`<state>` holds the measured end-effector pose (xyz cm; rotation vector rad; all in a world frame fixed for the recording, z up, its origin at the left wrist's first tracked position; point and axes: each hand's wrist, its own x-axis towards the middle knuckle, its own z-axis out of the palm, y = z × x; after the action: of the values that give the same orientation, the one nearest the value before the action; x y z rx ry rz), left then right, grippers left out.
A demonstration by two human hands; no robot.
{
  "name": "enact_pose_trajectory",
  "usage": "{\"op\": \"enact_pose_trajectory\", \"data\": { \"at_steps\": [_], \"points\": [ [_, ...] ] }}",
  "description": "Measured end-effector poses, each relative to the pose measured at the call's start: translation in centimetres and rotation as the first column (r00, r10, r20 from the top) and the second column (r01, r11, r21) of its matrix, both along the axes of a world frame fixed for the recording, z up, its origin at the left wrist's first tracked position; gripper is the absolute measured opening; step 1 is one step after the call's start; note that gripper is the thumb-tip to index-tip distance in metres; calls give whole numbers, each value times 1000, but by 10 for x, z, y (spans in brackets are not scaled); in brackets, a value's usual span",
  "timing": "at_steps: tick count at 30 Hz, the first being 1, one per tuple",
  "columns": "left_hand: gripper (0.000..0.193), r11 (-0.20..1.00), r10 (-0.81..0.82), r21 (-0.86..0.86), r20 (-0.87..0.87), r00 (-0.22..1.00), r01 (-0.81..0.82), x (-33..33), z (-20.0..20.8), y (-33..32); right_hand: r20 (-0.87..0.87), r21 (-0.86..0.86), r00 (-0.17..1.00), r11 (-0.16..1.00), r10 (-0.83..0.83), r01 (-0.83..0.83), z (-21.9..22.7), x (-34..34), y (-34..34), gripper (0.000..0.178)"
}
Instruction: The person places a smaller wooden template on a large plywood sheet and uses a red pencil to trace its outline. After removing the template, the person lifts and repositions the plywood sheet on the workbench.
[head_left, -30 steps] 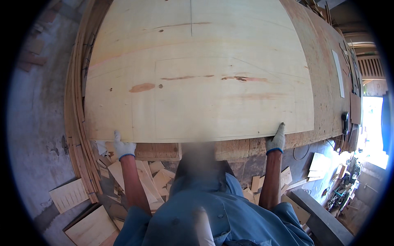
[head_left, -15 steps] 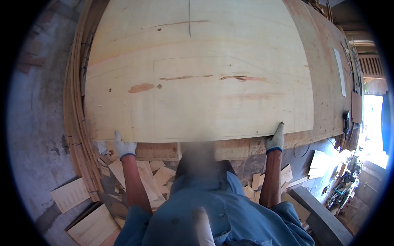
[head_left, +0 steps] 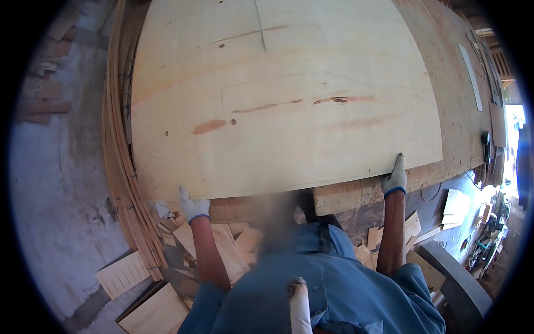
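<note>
A large pale plywood sheet (head_left: 267, 150) lies flat across a wooden workbench (head_left: 459, 106), its surface marked by knots, reddish streaks and faint lines. My left hand (head_left: 194, 206), in a white glove with a blue cuff, grips the near edge close to the left corner, thumb on top. Farther right along that edge, my gloved right hand (head_left: 396, 179) holds the sheet the same way, its thumb pointing forward over the face. The fingers of both hands are hidden beneath the sheet.
Long wooden strips (head_left: 119, 122) run along the bench's left side. Wood offcuts (head_left: 236, 245) litter the floor below. A dark handheld object (head_left: 486, 146) and a white strip (head_left: 471, 78) lie on the right. A grey curved-edged surface (head_left: 453, 278) stands lower right. A dark-tipped white stick (head_left: 300, 306) juts before my shirt.
The whole view has swung slightly left, so the sheet, bench and both hands appear farther right and a little tilted. Both hands keep their hold on the near edge.
</note>
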<state>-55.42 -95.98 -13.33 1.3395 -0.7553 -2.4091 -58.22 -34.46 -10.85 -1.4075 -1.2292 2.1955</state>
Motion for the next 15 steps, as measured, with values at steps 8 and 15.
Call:
{"op": "enact_pose_trajectory", "data": {
  "at_steps": [8, 15],
  "points": [
    [50, 1000, 25, -5, -7, 1000, -25, -21, 5, 2, 46, 8, 999, 1000, 20, -20, -14, -15, 12, 48],
    [48, 998, -41, -45, -30, 999, 40, -33, -5, -5, 48, 122, 994, 987, 100, -105, -39, -24, 30, 48]
  ]
}}
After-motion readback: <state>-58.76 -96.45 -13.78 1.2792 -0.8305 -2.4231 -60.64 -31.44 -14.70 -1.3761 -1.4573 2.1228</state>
